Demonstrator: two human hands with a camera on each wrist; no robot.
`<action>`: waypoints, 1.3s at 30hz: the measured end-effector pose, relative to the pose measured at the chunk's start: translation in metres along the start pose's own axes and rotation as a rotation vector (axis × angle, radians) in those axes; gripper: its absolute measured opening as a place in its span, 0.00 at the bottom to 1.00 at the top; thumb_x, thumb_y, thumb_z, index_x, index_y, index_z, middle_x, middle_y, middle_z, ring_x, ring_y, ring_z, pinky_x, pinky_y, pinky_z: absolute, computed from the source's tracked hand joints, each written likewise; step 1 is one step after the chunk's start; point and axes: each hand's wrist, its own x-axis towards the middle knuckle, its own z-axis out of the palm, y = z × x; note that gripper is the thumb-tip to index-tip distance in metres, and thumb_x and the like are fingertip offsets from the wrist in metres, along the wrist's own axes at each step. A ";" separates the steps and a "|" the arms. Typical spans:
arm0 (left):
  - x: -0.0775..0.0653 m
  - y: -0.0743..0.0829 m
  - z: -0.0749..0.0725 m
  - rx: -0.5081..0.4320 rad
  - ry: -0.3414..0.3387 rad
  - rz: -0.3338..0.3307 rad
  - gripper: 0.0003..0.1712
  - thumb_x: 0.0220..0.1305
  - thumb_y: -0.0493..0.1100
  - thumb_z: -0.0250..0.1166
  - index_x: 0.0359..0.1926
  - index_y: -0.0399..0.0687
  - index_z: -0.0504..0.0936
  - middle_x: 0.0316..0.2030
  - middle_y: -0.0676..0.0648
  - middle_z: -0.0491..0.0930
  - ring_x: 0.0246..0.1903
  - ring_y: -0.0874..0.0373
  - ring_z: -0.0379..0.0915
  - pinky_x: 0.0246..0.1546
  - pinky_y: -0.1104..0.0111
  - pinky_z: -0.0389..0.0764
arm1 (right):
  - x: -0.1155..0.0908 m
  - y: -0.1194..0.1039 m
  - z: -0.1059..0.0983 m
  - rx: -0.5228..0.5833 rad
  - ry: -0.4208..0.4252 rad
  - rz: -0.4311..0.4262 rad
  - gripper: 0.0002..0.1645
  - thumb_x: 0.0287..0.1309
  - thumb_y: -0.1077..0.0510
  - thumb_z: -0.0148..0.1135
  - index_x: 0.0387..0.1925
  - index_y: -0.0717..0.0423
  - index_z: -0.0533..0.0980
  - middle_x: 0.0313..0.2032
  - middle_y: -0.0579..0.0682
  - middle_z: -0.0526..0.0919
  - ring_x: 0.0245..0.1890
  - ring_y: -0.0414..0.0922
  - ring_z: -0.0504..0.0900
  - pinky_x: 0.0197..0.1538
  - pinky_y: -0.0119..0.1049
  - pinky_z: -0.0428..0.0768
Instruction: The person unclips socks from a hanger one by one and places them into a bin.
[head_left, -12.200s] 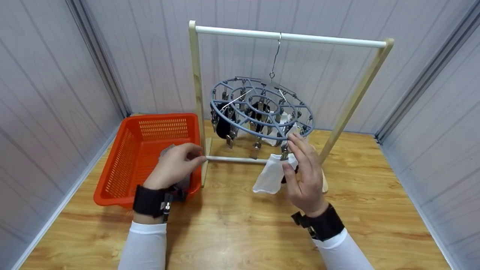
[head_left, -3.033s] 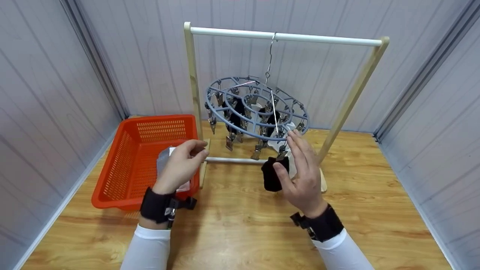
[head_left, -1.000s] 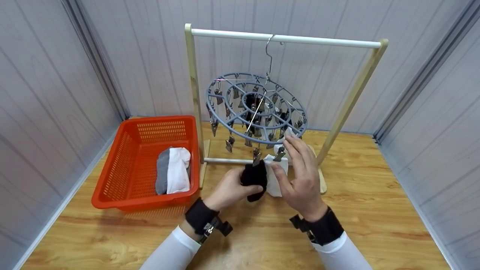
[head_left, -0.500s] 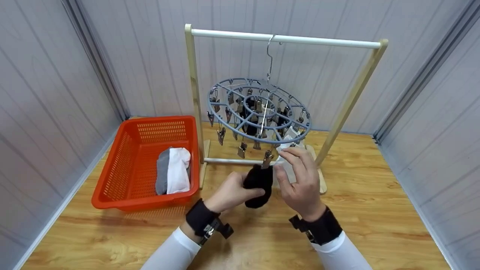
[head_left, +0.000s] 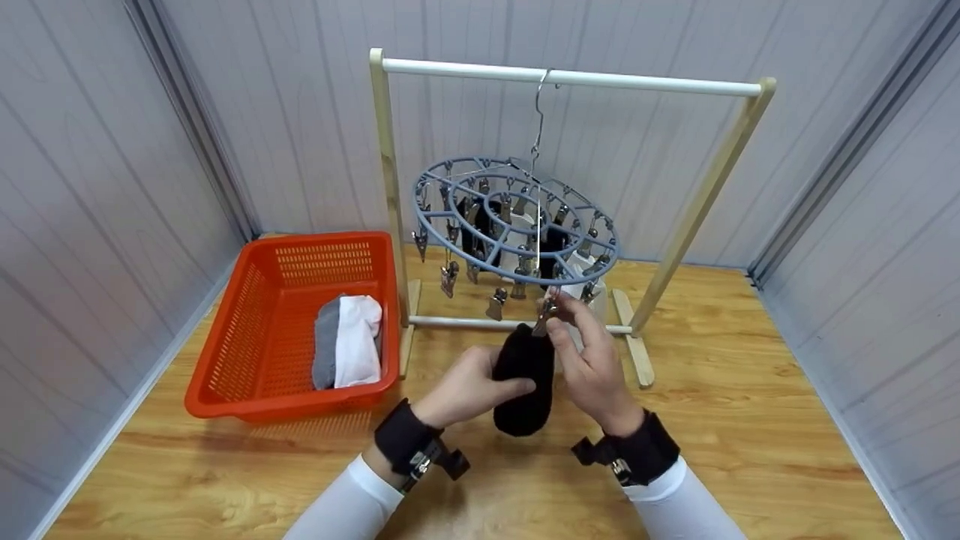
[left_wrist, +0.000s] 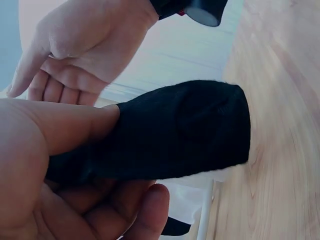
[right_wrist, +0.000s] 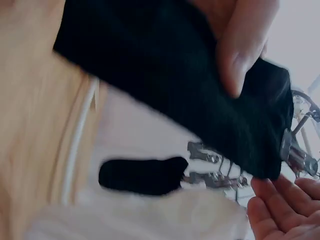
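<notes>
My left hand (head_left: 469, 386) grips a black sock (head_left: 523, 382) by its side, thumb across the front. The sock hangs toe down, its top edge at a metal clip (head_left: 541, 319) of the round blue-grey hanger (head_left: 427, 217). My right hand (head_left: 596, 367) pinches that clip between thumb and fingers. In the left wrist view, the black sock (left_wrist: 190, 130) lies between my left thumb and fingers. Up close in the right wrist view, the clip (right_wrist: 298, 154) meets the sock's edge, my right fingers (right_wrist: 280, 207) beside it.
An orange basket (head_left: 217, 322) at left holds a grey sock (head_left: 325, 341) and a white sock (head_left: 358, 341). The hanger hooks onto the white bar (head_left: 480, 70) of a wooden-legged rack. Other black and white socks hang behind; several bare clips dangle at the hanger's front left.
Since three seconds ago, my left hand has come from the basket to the black sock. The hanger has turned somewhat. My right hand has moved left from its rim onto the clip.
</notes>
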 end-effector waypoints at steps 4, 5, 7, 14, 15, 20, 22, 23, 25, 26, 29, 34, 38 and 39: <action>0.000 0.001 0.000 0.001 0.008 -0.003 0.14 0.70 0.45 0.79 0.46 0.38 0.91 0.37 0.48 0.92 0.35 0.60 0.88 0.38 0.65 0.87 | 0.000 -0.002 0.001 0.203 -0.038 0.145 0.27 0.87 0.66 0.50 0.79 0.72 0.67 0.61 0.65 0.84 0.64 0.56 0.83 0.68 0.36 0.79; 0.001 0.001 0.000 0.000 0.010 -0.005 0.14 0.70 0.45 0.79 0.47 0.38 0.91 0.38 0.48 0.92 0.36 0.59 0.88 0.39 0.65 0.88 | 0.001 -0.002 0.001 0.238 -0.039 0.169 0.27 0.87 0.65 0.50 0.79 0.72 0.65 0.60 0.66 0.84 0.63 0.55 0.84 0.67 0.37 0.80; 0.001 0.001 0.000 0.003 0.015 -0.008 0.14 0.70 0.45 0.79 0.47 0.38 0.91 0.38 0.48 0.92 0.36 0.59 0.88 0.39 0.64 0.88 | 0.001 -0.003 0.001 0.283 -0.029 0.199 0.28 0.87 0.65 0.50 0.80 0.74 0.64 0.58 0.66 0.84 0.61 0.53 0.85 0.65 0.37 0.81; 0.002 0.001 0.000 0.020 0.026 -0.001 0.13 0.70 0.44 0.79 0.44 0.38 0.90 0.37 0.49 0.91 0.35 0.60 0.86 0.39 0.64 0.87 | 0.002 -0.004 0.002 0.335 0.027 0.239 0.24 0.87 0.66 0.51 0.74 0.75 0.71 0.52 0.57 0.86 0.56 0.50 0.87 0.63 0.37 0.82; 0.002 0.001 0.000 0.020 0.025 -0.003 0.13 0.70 0.44 0.79 0.44 0.38 0.90 0.37 0.49 0.91 0.35 0.61 0.86 0.39 0.64 0.87 | 0.002 -0.004 0.002 0.338 0.032 0.242 0.23 0.87 0.66 0.52 0.73 0.75 0.72 0.50 0.56 0.86 0.55 0.49 0.87 0.63 0.37 0.82; 0.001 0.001 -0.001 0.006 0.017 -0.006 0.13 0.69 0.43 0.79 0.45 0.37 0.90 0.38 0.47 0.91 0.35 0.60 0.86 0.39 0.64 0.88 | 0.002 -0.006 0.002 0.359 0.037 0.240 0.20 0.86 0.65 0.53 0.67 0.77 0.75 0.47 0.59 0.87 0.51 0.48 0.88 0.59 0.38 0.84; 0.001 0.001 -0.001 -0.005 0.014 -0.006 0.14 0.69 0.43 0.79 0.46 0.36 0.90 0.38 0.46 0.91 0.36 0.59 0.87 0.39 0.64 0.88 | 0.002 -0.006 0.001 0.357 0.046 0.230 0.19 0.85 0.65 0.55 0.65 0.77 0.77 0.48 0.61 0.87 0.51 0.49 0.88 0.58 0.38 0.85; 0.000 0.001 -0.001 -0.013 0.011 -0.005 0.14 0.70 0.43 0.79 0.47 0.36 0.90 0.39 0.46 0.92 0.36 0.58 0.88 0.39 0.64 0.88 | 0.002 -0.006 0.001 0.355 0.055 0.225 0.18 0.85 0.65 0.57 0.64 0.77 0.77 0.49 0.62 0.87 0.51 0.49 0.88 0.57 0.38 0.85; 0.000 0.001 -0.001 -0.027 0.006 -0.003 0.14 0.70 0.43 0.78 0.47 0.36 0.90 0.39 0.45 0.92 0.36 0.57 0.89 0.39 0.64 0.89 | 0.001 -0.006 0.000 0.343 0.077 0.218 0.17 0.83 0.65 0.60 0.63 0.75 0.80 0.52 0.62 0.87 0.51 0.48 0.88 0.56 0.37 0.86; 0.000 0.001 -0.001 -0.029 0.006 -0.002 0.14 0.71 0.43 0.78 0.47 0.36 0.90 0.39 0.45 0.92 0.36 0.57 0.89 0.39 0.64 0.89 | 0.001 -0.006 0.000 0.335 0.090 0.214 0.17 0.82 0.66 0.61 0.62 0.73 0.81 0.54 0.62 0.87 0.51 0.48 0.88 0.56 0.37 0.86; 0.000 0.001 -0.001 -0.026 0.006 0.003 0.13 0.74 0.44 0.76 0.48 0.37 0.91 0.40 0.45 0.92 0.37 0.58 0.89 0.40 0.64 0.89 | 0.000 -0.005 -0.001 0.312 0.125 0.198 0.16 0.80 0.67 0.64 0.61 0.71 0.84 0.59 0.62 0.87 0.54 0.46 0.88 0.56 0.35 0.86; 0.001 0.002 -0.001 0.007 0.013 0.004 0.13 0.76 0.46 0.74 0.48 0.39 0.91 0.40 0.46 0.92 0.37 0.60 0.88 0.41 0.63 0.88 | 0.000 -0.004 -0.003 0.259 0.145 0.145 0.15 0.77 0.69 0.66 0.59 0.67 0.87 0.56 0.63 0.88 0.54 0.47 0.88 0.54 0.34 0.86; 0.002 0.002 -0.002 0.025 0.014 0.008 0.13 0.77 0.46 0.74 0.48 0.39 0.91 0.40 0.47 0.92 0.37 0.60 0.87 0.41 0.63 0.88 | 0.001 -0.002 -0.003 0.240 0.144 0.097 0.15 0.75 0.71 0.67 0.59 0.69 0.87 0.54 0.64 0.88 0.52 0.47 0.87 0.53 0.34 0.86; 0.001 0.002 -0.002 0.032 0.013 0.012 0.12 0.77 0.46 0.74 0.47 0.39 0.91 0.40 0.47 0.92 0.36 0.60 0.87 0.41 0.63 0.88 | 0.001 -0.002 -0.003 0.240 0.144 0.086 0.15 0.75 0.71 0.67 0.59 0.68 0.87 0.53 0.64 0.89 0.52 0.47 0.88 0.53 0.34 0.86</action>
